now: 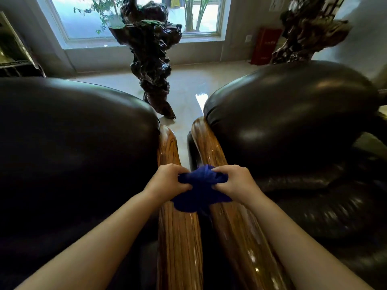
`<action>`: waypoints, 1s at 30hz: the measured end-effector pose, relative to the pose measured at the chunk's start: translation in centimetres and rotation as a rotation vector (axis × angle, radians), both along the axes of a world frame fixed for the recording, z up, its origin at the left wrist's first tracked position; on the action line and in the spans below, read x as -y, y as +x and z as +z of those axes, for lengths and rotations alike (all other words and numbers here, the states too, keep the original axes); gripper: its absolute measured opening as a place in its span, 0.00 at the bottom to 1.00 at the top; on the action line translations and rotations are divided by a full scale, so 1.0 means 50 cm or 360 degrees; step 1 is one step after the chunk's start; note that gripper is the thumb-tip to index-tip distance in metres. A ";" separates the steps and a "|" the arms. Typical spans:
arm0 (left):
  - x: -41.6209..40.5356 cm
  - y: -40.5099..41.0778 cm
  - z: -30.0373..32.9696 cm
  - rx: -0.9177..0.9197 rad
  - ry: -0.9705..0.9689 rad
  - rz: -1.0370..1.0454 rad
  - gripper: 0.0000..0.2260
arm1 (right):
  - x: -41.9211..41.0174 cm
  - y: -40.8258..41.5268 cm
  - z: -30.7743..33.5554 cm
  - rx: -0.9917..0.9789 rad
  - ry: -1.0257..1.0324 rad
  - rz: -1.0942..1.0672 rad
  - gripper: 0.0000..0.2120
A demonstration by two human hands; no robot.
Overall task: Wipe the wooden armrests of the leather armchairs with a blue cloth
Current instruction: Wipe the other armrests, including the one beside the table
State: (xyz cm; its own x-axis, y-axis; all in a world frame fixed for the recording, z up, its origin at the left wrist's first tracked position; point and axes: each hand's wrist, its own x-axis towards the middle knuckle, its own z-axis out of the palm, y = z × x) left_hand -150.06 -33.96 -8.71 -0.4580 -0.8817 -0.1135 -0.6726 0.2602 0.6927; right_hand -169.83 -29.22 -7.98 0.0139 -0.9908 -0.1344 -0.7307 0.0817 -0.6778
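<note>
The left hand [167, 180] and right hand [235, 182] both grip the bunched blue cloth [201, 191] above the 2 wooden armrests [180, 237]; wiping seems not yet begun, so next the cloth must be pressed onto 1 armrest.

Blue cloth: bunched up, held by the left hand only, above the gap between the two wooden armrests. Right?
Not quite. The head view shows both hands gripping the blue cloth: the left hand on its left side, the right hand on its right. The rest holds: it is bunched up, above the gap between the left armrest and the right armrest.
</note>
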 end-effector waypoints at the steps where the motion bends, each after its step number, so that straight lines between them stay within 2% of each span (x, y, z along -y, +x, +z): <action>1: -0.014 -0.010 0.029 -0.0004 -0.0018 0.0003 0.12 | -0.012 -0.014 0.031 -0.0006 -0.0009 0.0023 0.19; 7: -0.101 -0.074 0.165 -0.0068 -0.0030 0.0058 0.13 | -0.083 -0.108 0.179 -0.0052 -0.0077 0.0117 0.20; 15: -0.253 -0.193 0.228 -0.0072 -0.0096 0.0242 0.11 | -0.173 -0.241 0.230 -0.0017 -0.0191 0.0324 0.18; 22: -0.433 -0.326 0.164 -0.0068 0.0023 0.0381 0.10 | -0.327 -0.367 0.149 0.0094 -0.0064 0.0421 0.19; 30: -0.523 -0.377 -0.039 -0.0019 0.0208 0.0459 0.11 | -0.402 -0.400 -0.076 0.0148 0.0083 0.0385 0.18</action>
